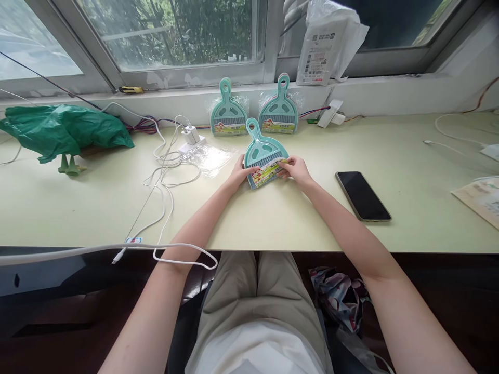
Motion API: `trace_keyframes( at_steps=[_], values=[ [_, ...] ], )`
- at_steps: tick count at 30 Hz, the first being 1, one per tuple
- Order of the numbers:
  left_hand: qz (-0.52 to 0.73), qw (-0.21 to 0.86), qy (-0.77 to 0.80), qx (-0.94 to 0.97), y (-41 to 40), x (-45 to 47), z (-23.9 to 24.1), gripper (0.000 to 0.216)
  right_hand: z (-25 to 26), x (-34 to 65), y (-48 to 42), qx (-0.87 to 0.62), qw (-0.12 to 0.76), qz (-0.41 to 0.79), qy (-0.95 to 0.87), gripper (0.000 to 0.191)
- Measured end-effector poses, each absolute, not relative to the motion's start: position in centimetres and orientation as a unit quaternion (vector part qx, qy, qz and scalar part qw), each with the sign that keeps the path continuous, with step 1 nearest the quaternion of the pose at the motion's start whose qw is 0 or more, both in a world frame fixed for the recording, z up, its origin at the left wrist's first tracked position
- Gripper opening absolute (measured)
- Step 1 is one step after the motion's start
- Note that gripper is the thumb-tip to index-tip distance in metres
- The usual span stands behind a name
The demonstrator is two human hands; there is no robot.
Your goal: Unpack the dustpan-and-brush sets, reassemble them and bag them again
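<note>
Over the middle of the desk I hold a mint-green dustpan [262, 147] with a small brush nested in it, tilted, handle toward the window. A printed label card [266, 172] lies across its lower front. My left hand [239, 172] grips the left edge, thumb on the card and the other fingers hidden behind. At the right side, my right hand [295, 169] pinches the card's end between thumb and fingers. Two similar dustpan sets in clear wrap, one on the left [229, 110] and one on the right [279, 108], lean against the wall behind.
White cables [163, 179] tangle left of the hands, beside a charger plug [191, 135] and clear plastic wrap [210, 158]. A phone [363, 196] lies to the right. A green plastic bag [66, 130] sits far left. A yellow cutter [131, 90] and white package [322, 49] rest on the sill.
</note>
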State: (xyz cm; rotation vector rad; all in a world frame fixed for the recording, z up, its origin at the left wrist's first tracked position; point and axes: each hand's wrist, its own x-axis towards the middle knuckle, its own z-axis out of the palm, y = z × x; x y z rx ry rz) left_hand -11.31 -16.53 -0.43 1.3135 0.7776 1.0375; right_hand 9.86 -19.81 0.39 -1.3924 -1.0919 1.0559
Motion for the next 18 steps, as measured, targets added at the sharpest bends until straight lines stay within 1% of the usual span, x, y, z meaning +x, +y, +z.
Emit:
trace_keyframes(
  at_steps=[5, 10, 13, 18],
  values=[
    [0.448, 0.596, 0.335, 0.576, -16.51, -11.33, -0.49, 0.067, 0.10, 9.91, -19.68, -0.590, 0.518, 0.404, -0.469, 0.028],
    [0.455, 0.593, 0.336, 0.573, -16.76, -11.23, -0.20, 0.064, 0.04, 9.91, -19.91, -0.598, 0.504, 0.371, -0.501, 0.032],
    [0.465, 0.587, 0.337, 0.571, -16.79, -11.24, -0.07, 0.063, 0.19, 10.02, -20.11, -0.610, 0.494, 0.319, -0.531, 0.033],
    [0.457, 0.591, 0.338, 0.571, -16.63, -11.31, -0.07, 0.065, 0.51, 10.61, -20.16, -0.632, 0.466, 0.230, -0.575, 0.034]
  ],
)
